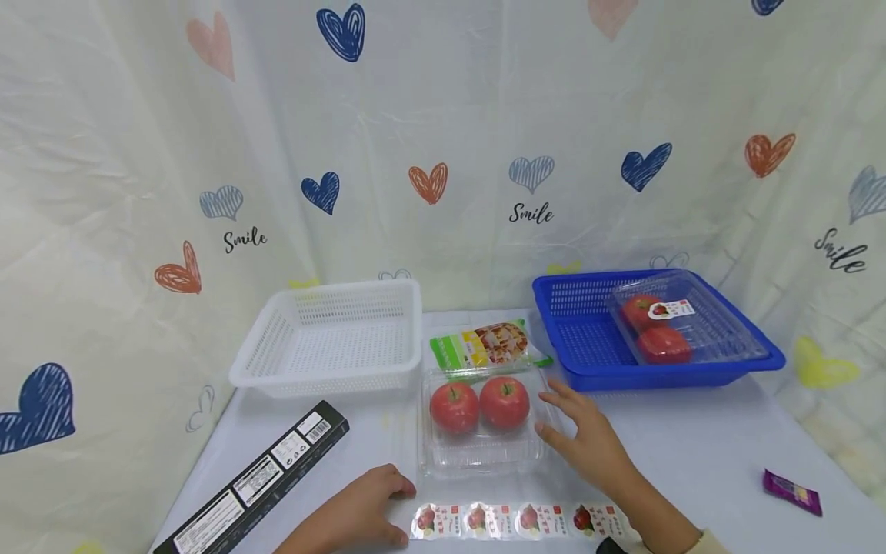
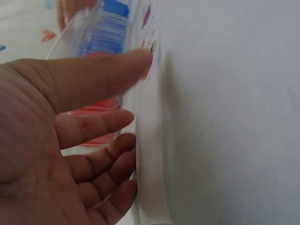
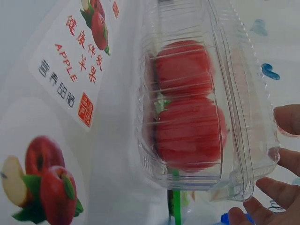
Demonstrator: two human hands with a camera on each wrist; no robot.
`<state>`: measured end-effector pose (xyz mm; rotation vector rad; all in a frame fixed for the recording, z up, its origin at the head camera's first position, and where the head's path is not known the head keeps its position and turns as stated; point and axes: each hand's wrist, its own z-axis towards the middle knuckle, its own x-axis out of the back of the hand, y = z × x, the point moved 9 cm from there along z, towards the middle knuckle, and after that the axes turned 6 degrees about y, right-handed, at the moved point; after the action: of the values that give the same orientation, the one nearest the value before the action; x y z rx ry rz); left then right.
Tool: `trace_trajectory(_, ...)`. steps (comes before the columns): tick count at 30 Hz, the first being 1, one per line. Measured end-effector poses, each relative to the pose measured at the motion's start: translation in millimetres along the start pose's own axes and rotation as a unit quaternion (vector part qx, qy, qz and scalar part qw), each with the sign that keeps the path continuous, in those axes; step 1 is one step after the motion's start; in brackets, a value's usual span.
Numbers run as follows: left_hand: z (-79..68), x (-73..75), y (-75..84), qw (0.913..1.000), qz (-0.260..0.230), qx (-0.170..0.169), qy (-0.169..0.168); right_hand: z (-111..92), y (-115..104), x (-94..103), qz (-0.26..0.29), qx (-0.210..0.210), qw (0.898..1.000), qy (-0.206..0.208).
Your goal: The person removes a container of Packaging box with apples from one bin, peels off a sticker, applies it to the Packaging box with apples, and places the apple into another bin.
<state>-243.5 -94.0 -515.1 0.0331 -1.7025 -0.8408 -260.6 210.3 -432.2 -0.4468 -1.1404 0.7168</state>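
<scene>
A clear plastic box [image 1: 484, 458] with two red apples [image 1: 504, 402] inside lies mid-table, its lid closed over them. Fingertips of my right hand [image 1: 588, 442] rest at the box's right edge, the fingers spread and loosely bent. In the right wrist view they are right at the rim of the box [image 3: 243, 154]. A strip of apple stickers [image 1: 487, 522] is laid out in front of the box. My left hand [image 1: 367, 508] is at the strip's left end, fingers relaxed. In the left wrist view nothing shows between the thumb and fingers of the left hand [image 2: 79, 126].
A white basket [image 1: 325, 378] stands at the back left. The blue basket [image 1: 581, 338] at back right holds another box of apples [image 1: 664, 345], with a sticker on its lid. Behind the middle box lies a green food packet [image 1: 484, 346]. A long black box [image 1: 259, 485] and a purple packet [image 1: 792, 492] flank the hands.
</scene>
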Motion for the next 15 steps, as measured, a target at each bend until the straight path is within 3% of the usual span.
trace_trajectory(5,-4.9,-3.1,0.9,0.9989,0.041,0.019,0.013,-11,-16,5.3,-0.008,0.041,0.999,0.033)
trace_trajectory(9,-4.2,-2.6,1.4,0.9984,0.034,0.045,-0.007,-14,-28,4.7,-0.020,0.083,0.995,0.050)
trace_trajectory(12,-3.9,-0.2,6.8,0.9992,0.008,0.028,-0.029,-17,-39,4.2,-0.033,0.136,0.988,0.066)
trace_trajectory(15,-4.3,4.6,16.5,0.9976,-0.038,-0.017,-0.056,-22,-55,3.6,-0.032,0.211,0.973,0.084)
